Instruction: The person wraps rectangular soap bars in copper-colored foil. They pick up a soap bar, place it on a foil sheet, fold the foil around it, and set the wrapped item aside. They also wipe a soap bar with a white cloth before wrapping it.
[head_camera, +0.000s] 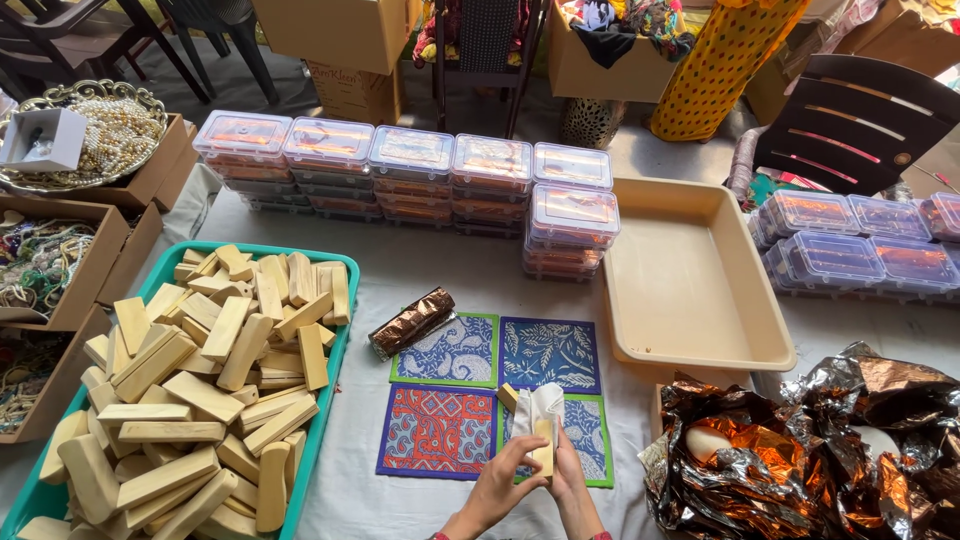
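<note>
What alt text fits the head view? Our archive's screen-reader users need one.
Two hands, left hand and right hand, hold a pale block with white tissue over four patterned cloth squares. To the left a green tray is heaped with similar blocks; an empty beige tray, crumpled copper foil and stacked lidded boxes surround them.

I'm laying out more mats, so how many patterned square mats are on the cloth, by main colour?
Pale blue paisley mat: 1
Dark blue leaf mat: 1
Red-and-blue mat: 1
Blue mat partly under the hands: 1
Total: 4
</note>
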